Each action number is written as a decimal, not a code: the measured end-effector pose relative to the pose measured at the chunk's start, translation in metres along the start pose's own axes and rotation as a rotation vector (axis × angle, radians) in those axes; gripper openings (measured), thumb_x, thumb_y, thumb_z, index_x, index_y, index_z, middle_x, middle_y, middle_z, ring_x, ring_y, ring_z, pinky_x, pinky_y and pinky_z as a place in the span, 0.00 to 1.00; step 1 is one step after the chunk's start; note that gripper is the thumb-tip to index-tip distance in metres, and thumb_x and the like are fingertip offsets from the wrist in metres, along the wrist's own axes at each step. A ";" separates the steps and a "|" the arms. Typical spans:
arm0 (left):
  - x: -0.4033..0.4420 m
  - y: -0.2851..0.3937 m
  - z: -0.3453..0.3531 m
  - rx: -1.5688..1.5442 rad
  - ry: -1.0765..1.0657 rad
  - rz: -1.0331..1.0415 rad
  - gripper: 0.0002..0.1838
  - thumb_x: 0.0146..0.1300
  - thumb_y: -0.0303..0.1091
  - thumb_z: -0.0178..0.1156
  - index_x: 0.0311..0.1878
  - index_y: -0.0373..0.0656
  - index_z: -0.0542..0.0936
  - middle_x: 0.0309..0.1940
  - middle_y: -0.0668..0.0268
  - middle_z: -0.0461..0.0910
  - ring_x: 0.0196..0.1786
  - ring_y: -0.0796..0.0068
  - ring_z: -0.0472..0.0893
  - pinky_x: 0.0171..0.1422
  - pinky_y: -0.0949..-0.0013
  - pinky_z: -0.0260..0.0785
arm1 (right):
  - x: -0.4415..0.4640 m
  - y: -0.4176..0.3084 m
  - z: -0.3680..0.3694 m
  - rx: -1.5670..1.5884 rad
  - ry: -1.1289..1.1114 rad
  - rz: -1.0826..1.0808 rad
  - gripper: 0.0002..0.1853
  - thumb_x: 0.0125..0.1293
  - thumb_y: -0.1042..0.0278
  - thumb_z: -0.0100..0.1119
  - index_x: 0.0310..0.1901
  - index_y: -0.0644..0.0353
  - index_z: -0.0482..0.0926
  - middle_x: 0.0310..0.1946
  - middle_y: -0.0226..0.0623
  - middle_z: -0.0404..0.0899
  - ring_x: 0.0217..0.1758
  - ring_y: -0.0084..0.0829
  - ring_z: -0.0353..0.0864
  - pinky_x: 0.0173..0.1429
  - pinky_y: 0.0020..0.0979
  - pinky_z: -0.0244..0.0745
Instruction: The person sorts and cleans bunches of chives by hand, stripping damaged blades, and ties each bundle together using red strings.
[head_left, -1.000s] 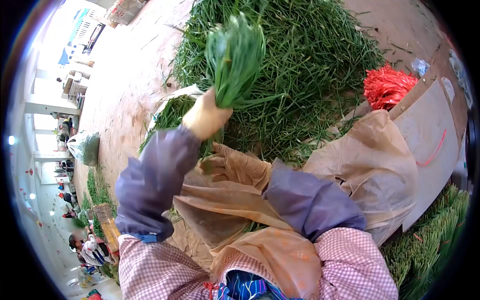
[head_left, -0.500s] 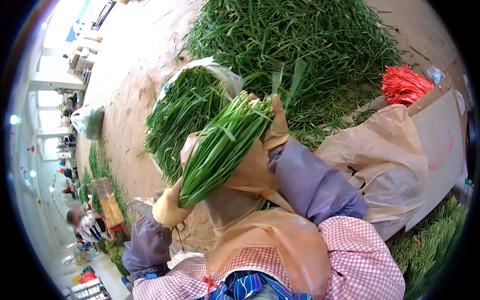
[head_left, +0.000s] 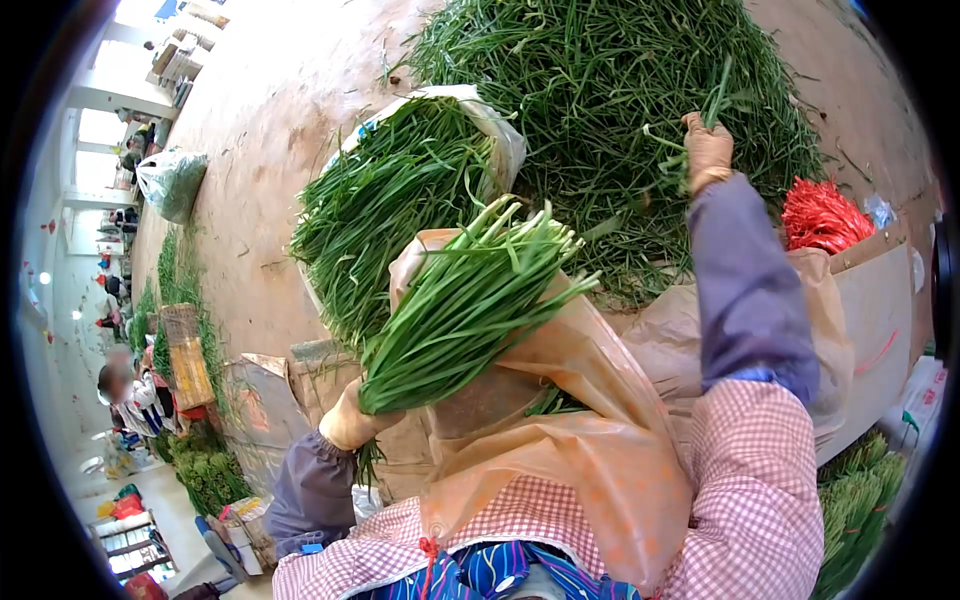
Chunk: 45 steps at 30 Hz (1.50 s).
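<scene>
My left hand (head_left: 352,418), gloved, is wrapped round the leafy end of a bunch of long green stalks (head_left: 465,310). The pale cut ends of the bunch point up and to the right, above the tan apron (head_left: 590,440). My right hand (head_left: 708,150), also gloved, is stretched out over the large green heap (head_left: 610,90), its fingers closed on a few green stalks (head_left: 718,100). Behind the bunch, more stalks (head_left: 385,210) lie in a white sack (head_left: 508,150).
A red bundle of ties (head_left: 825,215) lies at the right beside a cardboard sheet (head_left: 880,310). Tied green bundles (head_left: 860,510) stand at the lower right. At the left are a filled clear bag (head_left: 172,185), a woven basket (head_left: 187,355) and another person (head_left: 135,400).
My right hand has left the bunch's cut ends and moved up and right to the heap, where it has taken hold of a few stalks. My left hand still holds the bunch.
</scene>
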<state>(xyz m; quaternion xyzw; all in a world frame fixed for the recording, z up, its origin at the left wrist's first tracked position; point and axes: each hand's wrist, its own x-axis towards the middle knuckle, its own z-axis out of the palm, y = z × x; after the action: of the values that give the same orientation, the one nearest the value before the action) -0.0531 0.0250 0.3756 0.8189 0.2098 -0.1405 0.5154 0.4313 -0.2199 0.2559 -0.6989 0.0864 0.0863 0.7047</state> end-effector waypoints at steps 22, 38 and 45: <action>-0.004 0.030 0.020 0.268 0.125 -0.210 0.22 0.59 0.30 0.65 0.57 0.41 0.76 0.37 0.51 0.84 0.38 0.63 0.85 0.42 0.63 0.74 | -0.069 -0.008 -0.041 -1.415 -0.426 -0.417 0.26 0.65 0.54 0.60 0.62 0.58 0.72 0.59 0.48 0.74 0.64 0.46 0.72 0.65 0.45 0.67; -0.006 0.029 0.024 0.416 0.082 -0.058 0.40 0.53 0.27 0.67 0.71 0.47 0.65 0.44 0.50 0.84 0.47 0.49 0.84 0.47 0.61 0.76 | -0.159 0.006 0.050 -0.743 -0.907 -0.546 0.06 0.64 0.77 0.59 0.42 0.60 0.83 0.29 0.32 0.84 0.32 0.25 0.80 0.41 0.28 0.76; -0.006 0.024 0.025 0.425 0.086 -0.007 0.45 0.51 0.30 0.68 0.74 0.53 0.60 0.37 0.50 0.83 0.41 0.47 0.83 0.43 0.54 0.77 | -0.086 0.019 -0.028 -0.587 -0.537 -0.162 0.11 0.67 0.68 0.61 0.48 0.63 0.82 0.37 0.38 0.86 0.41 0.27 0.83 0.49 0.28 0.79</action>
<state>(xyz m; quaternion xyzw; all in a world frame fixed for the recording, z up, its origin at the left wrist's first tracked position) -0.0472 -0.0080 0.3868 0.9136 0.2003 -0.1483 0.3213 0.3430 -0.2478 0.2582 -0.8277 -0.1843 0.2309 0.4772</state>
